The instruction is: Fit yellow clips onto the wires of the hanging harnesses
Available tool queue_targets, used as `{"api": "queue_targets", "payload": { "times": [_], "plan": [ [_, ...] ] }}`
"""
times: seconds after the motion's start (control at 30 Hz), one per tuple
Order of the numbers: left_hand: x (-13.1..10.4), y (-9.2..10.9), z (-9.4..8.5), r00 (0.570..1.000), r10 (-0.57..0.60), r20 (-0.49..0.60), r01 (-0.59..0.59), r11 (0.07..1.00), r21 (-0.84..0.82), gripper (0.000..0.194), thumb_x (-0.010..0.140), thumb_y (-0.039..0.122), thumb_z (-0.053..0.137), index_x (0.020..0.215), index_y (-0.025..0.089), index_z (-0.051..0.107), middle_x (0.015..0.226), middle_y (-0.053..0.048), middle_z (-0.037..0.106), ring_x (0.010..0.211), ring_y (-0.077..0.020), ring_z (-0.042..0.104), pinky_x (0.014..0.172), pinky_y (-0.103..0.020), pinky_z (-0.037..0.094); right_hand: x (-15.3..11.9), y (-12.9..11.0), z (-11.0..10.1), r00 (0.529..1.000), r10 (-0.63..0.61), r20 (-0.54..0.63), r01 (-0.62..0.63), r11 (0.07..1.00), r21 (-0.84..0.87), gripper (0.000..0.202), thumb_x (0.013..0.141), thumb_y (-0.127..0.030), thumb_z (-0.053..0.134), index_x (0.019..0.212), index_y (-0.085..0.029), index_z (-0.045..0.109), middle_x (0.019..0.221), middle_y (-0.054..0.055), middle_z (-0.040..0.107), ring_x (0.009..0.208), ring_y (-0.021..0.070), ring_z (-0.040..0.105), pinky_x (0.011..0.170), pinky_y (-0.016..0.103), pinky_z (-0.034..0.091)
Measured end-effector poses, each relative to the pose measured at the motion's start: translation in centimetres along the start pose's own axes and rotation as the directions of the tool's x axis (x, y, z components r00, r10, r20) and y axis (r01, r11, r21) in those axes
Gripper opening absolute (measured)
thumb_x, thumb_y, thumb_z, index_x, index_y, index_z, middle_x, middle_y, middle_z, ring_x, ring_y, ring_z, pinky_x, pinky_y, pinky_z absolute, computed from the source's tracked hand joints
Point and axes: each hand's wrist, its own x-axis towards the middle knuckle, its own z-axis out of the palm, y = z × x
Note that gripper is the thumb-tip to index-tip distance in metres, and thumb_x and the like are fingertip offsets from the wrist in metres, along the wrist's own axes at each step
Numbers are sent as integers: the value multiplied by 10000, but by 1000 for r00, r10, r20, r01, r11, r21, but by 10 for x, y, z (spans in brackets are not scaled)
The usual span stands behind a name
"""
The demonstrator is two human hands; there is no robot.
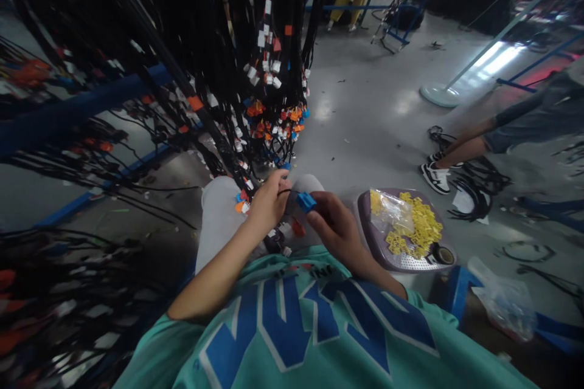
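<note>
Between my hands is a blue connector [305,201] on a thin black wire. My right hand [335,225] pinches this connector from the right with thumb and fingers. My left hand [270,197] is closed around the wires just left of it, and another blue connector [285,166] shows at its fingertips. Below the hands, a red connector [298,228] and some white ones lie over my lap. Orange and blue connectors [241,202] hang beside my left wrist.
Thick bundles of black cables [214,42] with white, orange and blue ends hang in front and to the left. At right stands a purple basket [365,219] holding yellow plastic parts [417,222], a clear bag and a tape roll [443,254]. Another person's legs [465,146] are farther right.
</note>
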Motion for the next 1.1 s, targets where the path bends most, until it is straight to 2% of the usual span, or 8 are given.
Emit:
{"api": "queue_targets", "payload": {
  "times": [0.1,0.2,0.37,0.53,0.7,0.87,0.97,1.1],
  "plan": [
    [-4,4,-6,994,2,107,-4,1000,16,312,722,229,569,1033,204,576,801,-20,611,725,-177,546,697,-277,402,6,2,1,998,33,-59,-29,998,62,233,837,-418,560,976,-231,570,661,-22,503,578,126,439,536,267,335],
    [-8,7,-17,969,19,245,-12,1000,-27,416,680,257,645,1088,220,572,758,5,606,591,-132,489,610,-245,377,10,2,1,993,117,-22,-111,975,193,266,826,-478,555,869,-215,554,578,-50,406,496,101,342,467,248,267],
    [-10,7,-27,907,85,412,64,940,-336,542,631,443,727,1096,206,581,777,-16,616,609,-135,521,562,-228,373,11,-2,1,985,175,12,-173,957,232,258,816,-466,569,809,-210,542,570,-58,384,477,85,296,443,238,224],
    [-11,11,-19,948,85,305,21,945,-326,422,725,584,603,688,167,660,588,-27,573,579,-141,499,523,-230,346,15,1,7,982,186,39,-189,938,290,246,791,-456,595,833,-215,562,572,-56,379,474,85,285,427,231,210],
    [-7,10,-19,984,-150,96,178,834,-523,428,702,577,638,617,160,588,395,51,398,360,-57,300,384,-202,215,15,7,6,941,325,99,-328,792,515,331,704,-469,660,867,-210,530,572,-74,332,459,73,280,421,212,217],
    [8,7,-14,942,-319,-103,173,725,-667,395,733,551,632,645,178,536,423,73,361,338,-37,260,363,-199,179,1,2,7,995,29,96,-43,989,139,434,649,-493,740,925,-218,548,652,-31,466,557,111,393,496,248,317],
    [15,4,-4,924,-334,-183,143,750,-646,392,766,538,601,629,179,528,428,68,358,363,-46,270,384,-208,197,-2,2,13,982,-127,143,139,987,-77,559,584,-479,795,1012,-232,534,736,0,542,622,146,468,555,281,384],
    [12,0,0,948,-268,-171,122,805,-581,389,772,537,585,621,180,547,449,52,392,404,-67,316,425,-217,242,3,3,15,961,-241,133,266,936,-229,244,772,-369,662,959,-243,569,752,16,567,603,146,469,571,294,386]
  ]
}}
